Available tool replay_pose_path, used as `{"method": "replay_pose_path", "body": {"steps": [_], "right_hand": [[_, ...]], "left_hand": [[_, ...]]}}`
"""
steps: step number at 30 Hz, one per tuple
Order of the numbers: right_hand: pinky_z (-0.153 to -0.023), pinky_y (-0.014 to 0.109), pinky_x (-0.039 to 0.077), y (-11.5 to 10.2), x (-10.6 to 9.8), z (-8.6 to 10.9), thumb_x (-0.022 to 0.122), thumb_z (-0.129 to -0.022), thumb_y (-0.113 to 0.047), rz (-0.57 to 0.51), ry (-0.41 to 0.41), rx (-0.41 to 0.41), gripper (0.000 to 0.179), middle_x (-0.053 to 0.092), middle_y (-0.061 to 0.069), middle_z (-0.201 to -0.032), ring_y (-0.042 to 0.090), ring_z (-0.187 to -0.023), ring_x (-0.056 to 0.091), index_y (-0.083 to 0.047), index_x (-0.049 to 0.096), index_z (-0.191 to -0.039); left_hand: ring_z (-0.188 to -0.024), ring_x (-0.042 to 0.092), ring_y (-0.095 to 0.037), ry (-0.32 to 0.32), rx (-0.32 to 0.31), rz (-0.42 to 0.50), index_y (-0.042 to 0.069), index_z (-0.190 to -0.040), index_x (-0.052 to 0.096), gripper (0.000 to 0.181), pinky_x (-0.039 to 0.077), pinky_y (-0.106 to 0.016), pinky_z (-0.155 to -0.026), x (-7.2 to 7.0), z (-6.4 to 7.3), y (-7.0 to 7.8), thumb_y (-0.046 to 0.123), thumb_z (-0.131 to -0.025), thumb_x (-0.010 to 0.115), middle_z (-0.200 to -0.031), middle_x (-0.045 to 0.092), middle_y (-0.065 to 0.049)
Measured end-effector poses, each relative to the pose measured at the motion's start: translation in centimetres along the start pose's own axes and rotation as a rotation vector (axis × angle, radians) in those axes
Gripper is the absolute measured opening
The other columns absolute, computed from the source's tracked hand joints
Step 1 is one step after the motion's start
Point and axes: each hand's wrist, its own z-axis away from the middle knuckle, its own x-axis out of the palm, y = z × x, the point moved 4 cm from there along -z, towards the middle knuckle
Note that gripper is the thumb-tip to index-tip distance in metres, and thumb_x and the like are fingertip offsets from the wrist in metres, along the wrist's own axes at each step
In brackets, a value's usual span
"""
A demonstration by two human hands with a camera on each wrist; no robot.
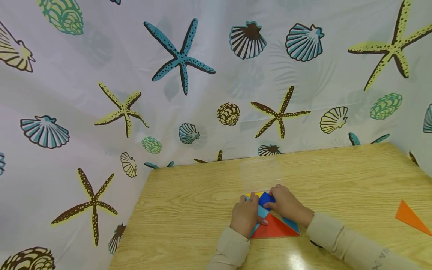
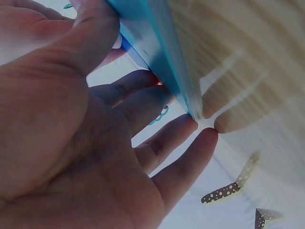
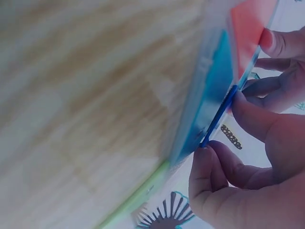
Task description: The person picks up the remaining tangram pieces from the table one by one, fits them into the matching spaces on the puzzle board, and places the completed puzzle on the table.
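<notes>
My right hand pinches a dark blue tangram piece by its edges, over the upper part of a tangram set. In the right wrist view the dark blue piece is seen edge-on, tilted, between thumb and fingertips. My left hand rests at the set's left side, its thumb over the red triangle. Its fingers reach along the edge in the left wrist view, fairly straight. Light blue pieces flank the red triangle, and a yellow piece shows at the top, partly covered.
An orange triangle lies apart on the wooden table, to the far right. Behind the set lies a clear plastic sheet or lid. A white curtain with starfish and shells hangs round the table's back and sides.
</notes>
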Motion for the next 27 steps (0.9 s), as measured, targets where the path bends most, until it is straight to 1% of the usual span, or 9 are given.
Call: {"method": "replay_pose_path", "body": {"steps": [6,10,12,17,19,22,25,27], "right_hand": [[-0.065,0.033,0.046,-0.31,-0.07,0.15,0.075,-0.078,-0.020,0.029,-0.017,-0.006,0.028,0.053,0.008,-0.082,0.020,-0.074,0.048,0.003,0.062,-0.088],[-0.061,0.030,0.043,-0.36,0.14,0.20,0.075,-0.079,-0.022,0.077,-0.013,-0.019,0.028,0.049,0.005,-0.078,0.018,-0.071,0.044,0.001,0.061,-0.085],[-0.060,0.030,0.042,-0.42,0.23,0.24,0.075,-0.079,-0.023,0.106,-0.007,-0.031,0.029,0.048,0.005,-0.078,0.019,-0.071,0.043,0.001,0.060,-0.085],[-0.066,0.036,0.045,-0.44,0.37,0.38,0.074,-0.080,-0.023,0.149,0.004,-0.077,0.038,0.050,0.008,-0.085,0.023,-0.076,0.046,0.006,0.062,-0.101],[-0.069,0.037,0.045,-0.40,0.41,0.32,0.073,-0.081,-0.023,0.152,-0.014,-0.101,0.041,0.050,0.008,-0.088,0.023,-0.078,0.047,0.006,0.062,-0.107],[-0.071,0.037,0.045,-0.25,0.27,0.16,0.072,-0.082,-0.021,0.132,-0.076,-0.139,0.042,0.050,0.007,-0.091,0.023,-0.081,0.046,0.007,0.062,-0.111],[-0.071,0.036,0.045,-0.04,-0.10,0.03,0.073,-0.080,-0.016,0.071,-0.147,-0.182,0.044,0.049,0.007,-0.093,0.023,-0.083,0.045,0.008,0.060,-0.115],[-0.071,0.035,0.044,0.06,-0.36,-0.03,0.074,-0.079,-0.014,0.027,-0.177,-0.202,0.048,0.048,0.008,-0.094,0.022,-0.084,0.044,0.009,0.059,-0.117]], "left_hand": [[-0.108,0.049,-0.018,-0.001,0.002,-0.004,0.020,-0.131,0.052,0.081,0.049,-0.031,-0.076,0.00,0.05,-0.02,0.064,-0.064,0.067,-0.136,0.050,0.003],[-0.107,0.048,-0.018,-0.003,0.001,0.002,0.021,-0.132,0.052,0.081,0.049,-0.031,-0.076,-0.01,-0.01,-0.04,0.063,-0.065,0.066,-0.136,0.049,0.003],[-0.107,0.048,-0.018,-0.005,0.004,0.006,0.023,-0.134,0.050,0.081,0.049,-0.030,-0.076,0.01,-0.01,-0.05,0.063,-0.065,0.066,-0.137,0.048,0.003],[-0.108,0.048,-0.019,-0.011,0.013,0.001,0.032,-0.139,0.045,0.082,0.049,-0.031,-0.076,0.06,0.01,0.02,0.063,-0.065,0.064,-0.139,0.046,0.004],[-0.109,0.048,-0.019,-0.018,0.013,-0.008,0.034,-0.139,0.043,0.083,0.049,-0.031,-0.075,0.10,0.01,0.03,0.063,-0.065,0.063,-0.140,0.045,0.004],[-0.110,0.048,-0.019,-0.026,0.015,-0.011,0.037,-0.140,0.041,0.083,0.049,-0.031,-0.074,0.12,0.03,0.08,0.063,-0.065,0.062,-0.140,0.045,0.003],[-0.109,0.048,-0.019,-0.026,0.020,-0.009,0.037,-0.140,0.041,0.083,0.048,-0.031,-0.074,0.12,0.06,0.11,0.063,-0.064,0.063,-0.140,0.045,0.002],[-0.110,0.048,-0.020,-0.023,0.024,-0.012,0.037,-0.140,0.041,0.083,0.048,-0.032,-0.074,0.14,0.08,0.12,0.063,-0.064,0.063,-0.140,0.045,0.001]]}}
